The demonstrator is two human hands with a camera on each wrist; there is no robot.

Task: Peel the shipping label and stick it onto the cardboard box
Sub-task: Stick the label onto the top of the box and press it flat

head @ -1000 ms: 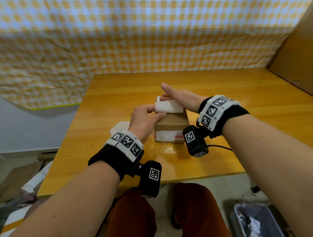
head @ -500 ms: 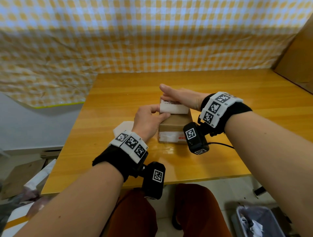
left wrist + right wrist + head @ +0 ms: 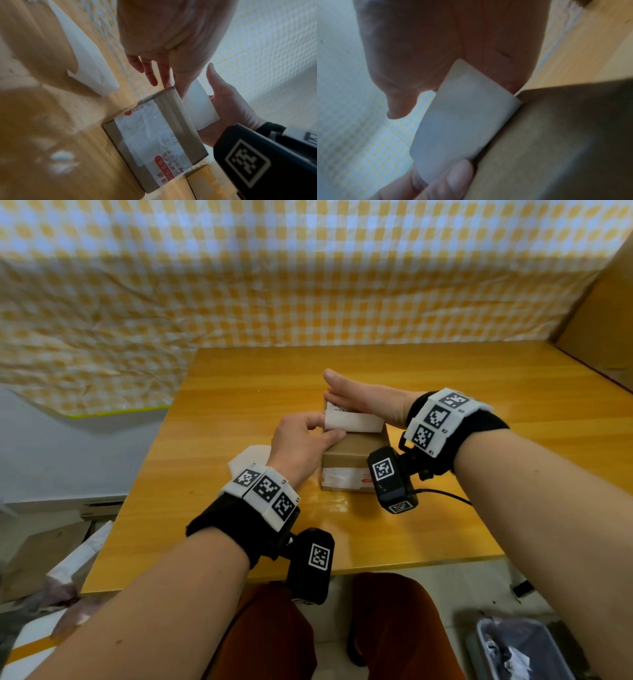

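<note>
A small brown cardboard box (image 3: 354, 451) with an old taped label on its near side stands mid-table. The white shipping label (image 3: 352, 421) lies over the box top, its near edge still curled up. My left hand (image 3: 323, 426) pinches the label's near left corner between thumb and forefinger. My right hand (image 3: 346, 395) lies flat with straight fingers on the label's far part, pressing it to the box. The left wrist view shows the box (image 3: 154, 142), the label (image 3: 200, 108) and the right hand (image 3: 231, 108). From the right wrist, the label (image 3: 465, 115) arches off the box (image 3: 556, 135).
The peeled white backing sheet (image 3: 250, 457) lies on the wooden table (image 3: 479, 392) left of the box. A yellow checked cloth (image 3: 308, 285) hangs behind, and a large cardboard panel (image 3: 603, 313) stands at the right. A grey bin (image 3: 513, 648) sits on the floor.
The label has come down from above the box onto its top, printed face now showing. The right hand has flattened onto it; the left hand keeps its pinch.
</note>
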